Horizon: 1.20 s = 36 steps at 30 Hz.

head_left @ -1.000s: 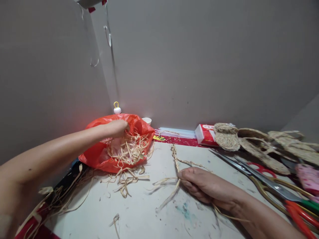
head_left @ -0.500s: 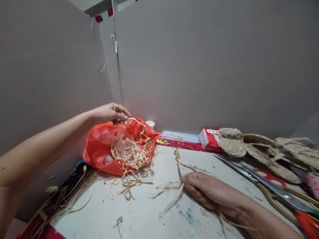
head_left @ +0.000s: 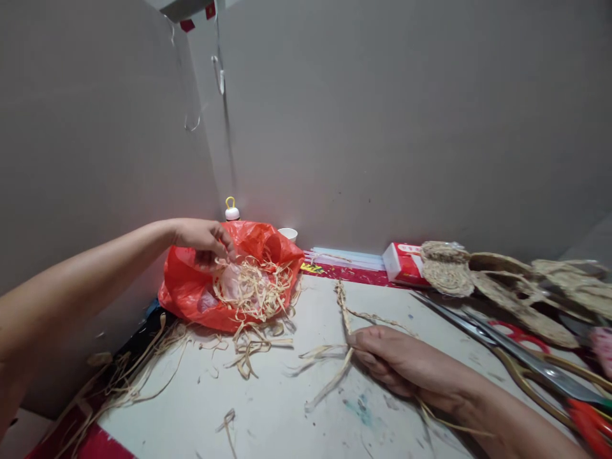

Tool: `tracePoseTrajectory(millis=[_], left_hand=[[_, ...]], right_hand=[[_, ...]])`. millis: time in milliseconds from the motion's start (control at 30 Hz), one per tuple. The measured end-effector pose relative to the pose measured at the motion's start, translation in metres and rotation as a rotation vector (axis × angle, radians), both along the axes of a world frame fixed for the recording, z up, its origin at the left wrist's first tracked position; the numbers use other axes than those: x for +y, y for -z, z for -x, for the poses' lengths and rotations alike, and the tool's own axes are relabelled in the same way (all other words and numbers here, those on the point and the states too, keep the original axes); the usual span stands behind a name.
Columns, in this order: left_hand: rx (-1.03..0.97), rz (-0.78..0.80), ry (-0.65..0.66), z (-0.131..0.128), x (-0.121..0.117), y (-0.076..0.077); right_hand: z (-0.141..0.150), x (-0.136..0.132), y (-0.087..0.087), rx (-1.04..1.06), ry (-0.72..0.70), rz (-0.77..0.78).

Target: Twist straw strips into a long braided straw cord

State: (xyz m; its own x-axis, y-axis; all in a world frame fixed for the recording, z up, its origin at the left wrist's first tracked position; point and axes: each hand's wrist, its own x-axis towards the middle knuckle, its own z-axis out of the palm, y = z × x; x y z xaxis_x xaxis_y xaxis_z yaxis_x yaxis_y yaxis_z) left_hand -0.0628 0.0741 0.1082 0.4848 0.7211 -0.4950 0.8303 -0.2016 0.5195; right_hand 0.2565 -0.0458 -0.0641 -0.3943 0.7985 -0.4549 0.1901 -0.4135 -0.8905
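Note:
My right hand [head_left: 396, 357] pinches a braided straw cord [head_left: 343, 309] against the white tabletop. Loose strand ends [head_left: 329, 386] fan out to the left of its fingertips, and more strands hang below the palm. Over on the left, my left hand [head_left: 208, 239] reaches down into the open red plastic bag [head_left: 179, 290]. Its fingers are bent together at the edge of a tangle of pale straw strips [head_left: 253, 290]; what is between them is hidden.
Straw scraps [head_left: 248, 357] lie before the bag. Behind it stand a white cup [head_left: 288, 234] and a bottle with a yellow loop [head_left: 232, 210]. At right are large scissors [head_left: 521, 357], woven straw slippers [head_left: 507, 287] and a red-and-white box [head_left: 404, 264]. Grey panels enclose the table.
My left hand has dropped from above the bag's rim, where it held a raised strand, down to the straw inside. My right hand stays on the braid.

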Motion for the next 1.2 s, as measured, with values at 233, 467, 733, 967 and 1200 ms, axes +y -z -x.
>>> tracePoseTrajectory(millis=[233, 467, 733, 967, 1200], left_hand=[[0.32, -0.841, 0.019, -0.022, 0.0, 0.009], [0.361, -0.742, 0.02, -0.029, 0.006, 0.045], [-0.416, -0.511, -0.252, -0.03, 0.0, 0.005], [-0.891, -0.514, -0.371, -0.028, -0.006, -0.001], [-1.168, -0.675, -0.315, -0.024, -0.003, -0.021]], right_hand=[[0.002, 0.001, -0.001, 0.0, -0.001, 0.008], [0.002, 0.001, -0.001, 0.007, 0.002, 0.005], [0.001, 0.001, 0.001, -0.011, -0.01, -0.009], [0.001, 0.002, 0.004, -0.03, -0.011, -0.018], [0.001, 0.001, 0.003, -0.033, -0.022, -0.032]])
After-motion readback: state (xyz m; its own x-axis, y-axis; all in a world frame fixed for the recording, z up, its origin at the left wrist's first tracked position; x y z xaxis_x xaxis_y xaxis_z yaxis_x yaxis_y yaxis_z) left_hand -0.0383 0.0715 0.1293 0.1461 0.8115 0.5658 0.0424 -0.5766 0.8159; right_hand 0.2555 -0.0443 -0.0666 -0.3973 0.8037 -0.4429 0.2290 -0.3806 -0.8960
